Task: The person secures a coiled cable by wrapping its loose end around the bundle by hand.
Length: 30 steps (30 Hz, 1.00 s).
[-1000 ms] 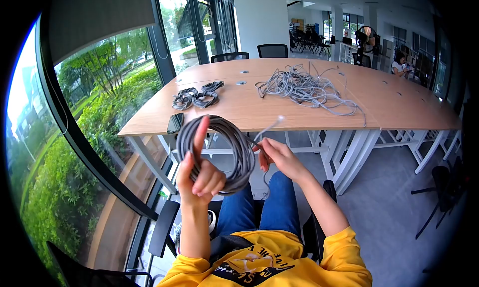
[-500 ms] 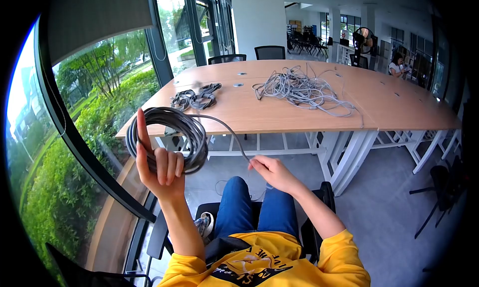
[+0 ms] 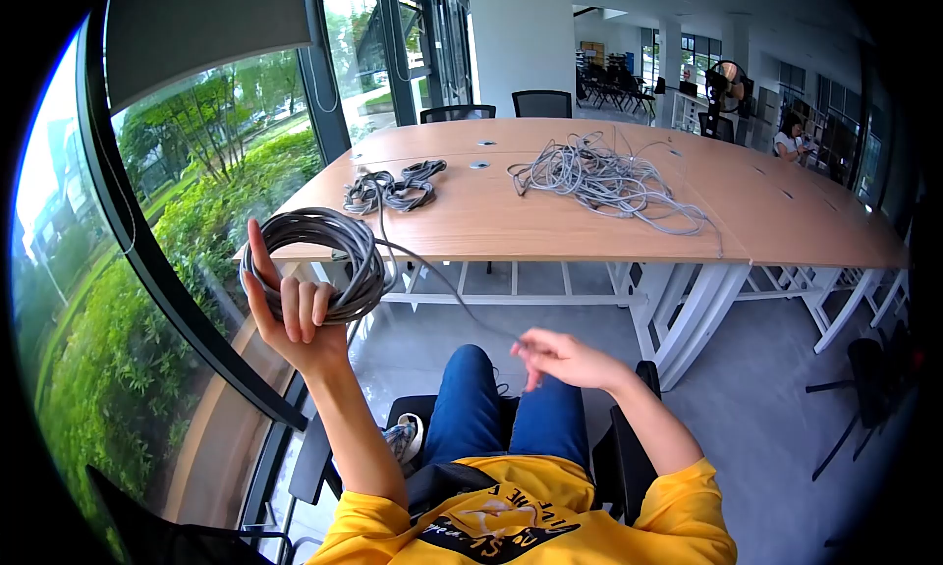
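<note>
A grey coiled cable [image 3: 365,270] hangs in several loops from my left hand [image 3: 300,314], raised at the left. Its lower fingers curl round the bottom of the loops, while the index finger points up along them. One free length of the cable runs down to the right, to the fingertips of my right hand [image 3: 568,359]. There the thumb and index finger pinch it, and the other fingers hang loosely, a little blurred. Both hands are above my lap, in front of the table.
On the wooden table [image 3: 462,226] lie smaller bundles of dark grey cable [image 3: 393,190] and a large tangle of grey cables [image 3: 614,182]. Black chairs [image 3: 542,103] stand behind it. A window [image 3: 216,162] is at my left. Farther back at the right is another person [image 3: 789,141].
My left hand and the coil have moved slightly down and left. My right hand has shifted right and lower, its fingers loosening. Another strand now shows between the coil and the table bundles.
</note>
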{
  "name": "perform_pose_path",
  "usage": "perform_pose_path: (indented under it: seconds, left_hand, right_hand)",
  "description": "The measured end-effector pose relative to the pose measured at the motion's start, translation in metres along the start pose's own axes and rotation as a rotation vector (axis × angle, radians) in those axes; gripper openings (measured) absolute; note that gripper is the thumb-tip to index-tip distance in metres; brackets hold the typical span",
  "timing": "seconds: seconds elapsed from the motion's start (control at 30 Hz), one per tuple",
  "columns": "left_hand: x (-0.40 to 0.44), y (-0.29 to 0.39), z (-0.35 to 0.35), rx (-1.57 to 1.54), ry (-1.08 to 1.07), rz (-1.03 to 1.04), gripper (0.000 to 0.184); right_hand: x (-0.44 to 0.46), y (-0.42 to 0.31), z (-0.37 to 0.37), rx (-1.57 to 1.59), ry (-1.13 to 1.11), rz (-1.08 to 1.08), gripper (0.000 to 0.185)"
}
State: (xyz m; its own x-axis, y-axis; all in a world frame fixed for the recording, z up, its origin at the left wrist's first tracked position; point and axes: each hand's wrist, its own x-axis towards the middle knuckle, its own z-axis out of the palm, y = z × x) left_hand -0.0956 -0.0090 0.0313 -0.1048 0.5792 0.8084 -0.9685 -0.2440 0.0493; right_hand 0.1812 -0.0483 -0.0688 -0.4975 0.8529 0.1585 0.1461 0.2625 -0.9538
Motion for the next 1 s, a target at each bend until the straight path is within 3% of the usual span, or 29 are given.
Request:
perform_pose_path:
  seconds: [0.03, 0.1, 0.13, 0.17, 0.27, 0.37, 0.5, 0.57, 0.67, 0.8, 0.9, 1.0]
  left_hand:
    - [0.0, -0.001, -0.001, 0.004, -0.002, 0.001, 0.047]
    - [-0.003, -0.005, 0.0, 0.247, 0.017, 0.0, 0.047]
    - [-0.004, -0.008, 0.001, 0.359, 0.028, 0.005, 0.046]
    - [-0.006, -0.012, 0.005, 0.437, 0.068, -0.015, 0.046]
    - [-0.008, -0.02, 0.007, 0.647, 0.142, -0.138, 0.048]
    - [-0.009, -0.03, 0.008, 0.86, 0.176, -0.278, 0.047]
    - [-0.01, -0.044, 0.008, 0.987, 0.169, -0.566, 0.033]
    - [-0.012, -0.05, 0.01, 0.995, 0.172, -0.643, 0.026]
    - [-0.017, -0.058, 0.007, 0.943, 0.142, -0.695, 0.025]
    - [-0.028, -0.07, 0.008, 0.852, 0.281, -0.737, 0.017]
    - [-0.034, -0.07, 0.009, 0.737, 0.152, -0.849, 0.019]
    - [-0.035, -0.067, 0.004, 0.638, 0.135, -0.927, 0.023]
  right_hand:
    - [0.001, -0.004, 0.003, 0.001, -0.003, -0.003, 0.021]
    - [0.002, -0.021, 0.015, -0.499, 0.495, -0.293, 0.022]
    - [0.005, -0.028, 0.02, -0.641, 0.611, -0.396, 0.02]
    - [0.002, -0.039, 0.023, -0.641, 0.615, -0.396, 0.02]
    - [-0.008, -0.075, 0.032, -1.223, 0.494, -0.347, 0.011]
    - [-0.004, -0.091, 0.032, -1.312, 0.385, -0.499, 0.014]
    - [0.003, -0.104, 0.038, -1.344, 0.239, -0.472, 0.013]
    - [0.006, -0.106, 0.038, -1.164, 0.165, -0.587, 0.008]
    - [0.011, -0.114, 0.034, -1.058, 0.134, -0.575, 0.01]
    - [0.022, -0.124, 0.027, -0.915, 0.252, -0.612, 0.01]
    - [0.025, -0.131, 0.024, -0.779, 0.282, -0.467, 0.011]
    - [0.03, -0.128, 0.019, -0.694, 0.29, -0.476, 0.013]
